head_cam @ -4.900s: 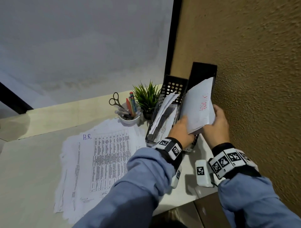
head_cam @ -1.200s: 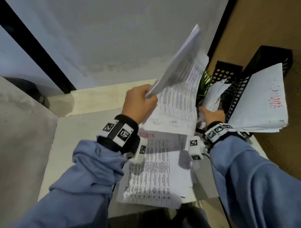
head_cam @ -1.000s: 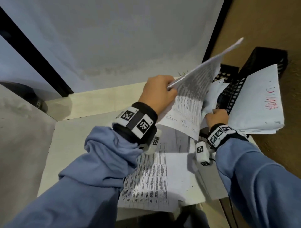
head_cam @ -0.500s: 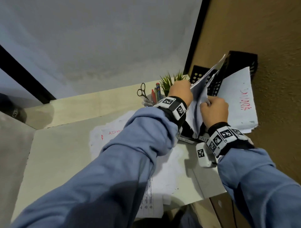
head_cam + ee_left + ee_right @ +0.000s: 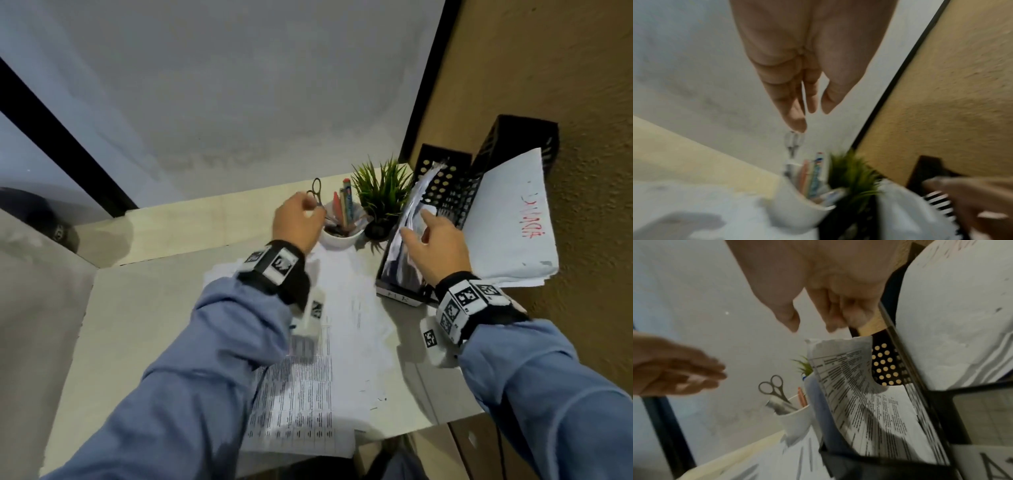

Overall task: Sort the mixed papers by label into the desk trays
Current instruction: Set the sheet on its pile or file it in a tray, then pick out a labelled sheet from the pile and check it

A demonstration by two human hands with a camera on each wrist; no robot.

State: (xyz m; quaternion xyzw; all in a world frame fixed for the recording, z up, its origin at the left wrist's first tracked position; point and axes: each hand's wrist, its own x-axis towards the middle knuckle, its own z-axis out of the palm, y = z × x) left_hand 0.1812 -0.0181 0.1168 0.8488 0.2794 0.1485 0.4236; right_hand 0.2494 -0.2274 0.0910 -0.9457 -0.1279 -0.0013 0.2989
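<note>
Two black mesh trays stand at the desk's right, against the brown wall. The left tray (image 5: 442,171) holds printed sheets (image 5: 412,209) leaning upright, with a curled top edge (image 5: 840,356). The right tray (image 5: 520,137) carries a white stack with red writing (image 5: 510,226). My right hand (image 5: 423,222) hovers open at the leaning sheets; its fingertips (image 5: 833,326) sit just above the paper's top edge and hold nothing. My left hand (image 5: 308,209) hangs empty with relaxed fingers (image 5: 797,120) over the pen cup. A loose pile of printed papers (image 5: 325,359) lies on the desk under both arms.
A white cup (image 5: 342,236) with scissors (image 5: 317,192) and pens stands behind the pile, beside a small green plant (image 5: 380,192). A white label (image 5: 400,298) is on the left tray's front. Grey walls close the back and left, and the desk's front edge (image 5: 428,425) is near.
My left hand let go of the sheets it carried into the left tray and drew back left over the cup. My right hand released the papers and now hovers above them.
</note>
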